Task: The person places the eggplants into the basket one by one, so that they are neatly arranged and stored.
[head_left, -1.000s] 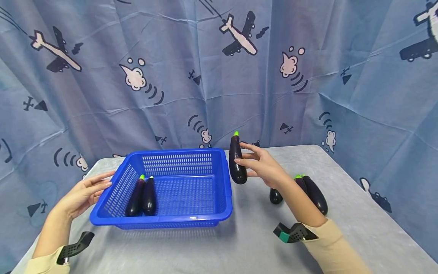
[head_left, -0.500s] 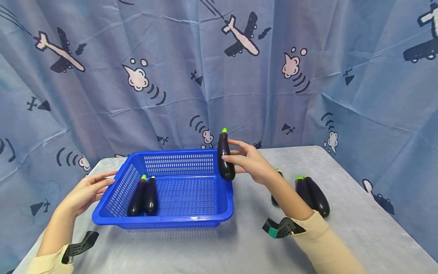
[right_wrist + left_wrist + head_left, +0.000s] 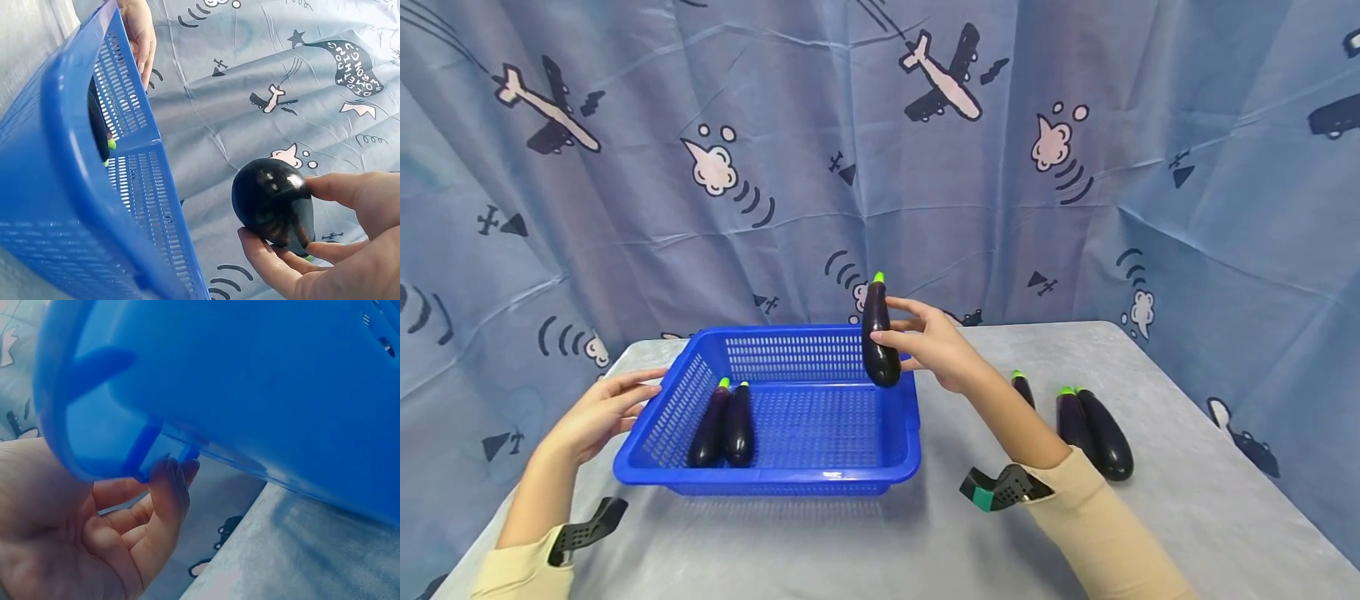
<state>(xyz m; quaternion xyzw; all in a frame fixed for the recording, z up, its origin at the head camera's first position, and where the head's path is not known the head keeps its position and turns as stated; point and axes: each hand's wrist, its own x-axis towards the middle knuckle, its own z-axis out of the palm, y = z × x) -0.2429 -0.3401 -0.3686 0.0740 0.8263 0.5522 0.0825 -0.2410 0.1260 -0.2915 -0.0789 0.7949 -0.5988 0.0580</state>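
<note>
My right hand (image 3: 936,343) grips a dark purple eggplant (image 3: 878,340) by its side, green stem end up, above the right side of a blue basket (image 3: 767,477). In the right wrist view that eggplant's (image 3: 272,200) rounded bottom faces the camera, held between thumb and fingers. Two eggplants, one (image 3: 707,432) leaning beside the other (image 3: 739,429), lie along the basket's left side. My left hand (image 3: 597,417) touches the basket's left outer rim with extended fingers; in the left wrist view its fingertips (image 3: 172,481) meet the underside of the rim.
Right of the basket, three eggplants lie on the grey table (image 3: 970,533): one (image 3: 1022,388) partly hidden by my right forearm, and two side by side, the outer eggplant (image 3: 1107,437) fully showing. A blue curtain (image 3: 805,167) with airplane prints hangs behind and at the right.
My right hand has carried the eggplant left and slightly up, from beside the basket to over its right side. The left hand stays at the basket's rim. The view has shifted a little.
</note>
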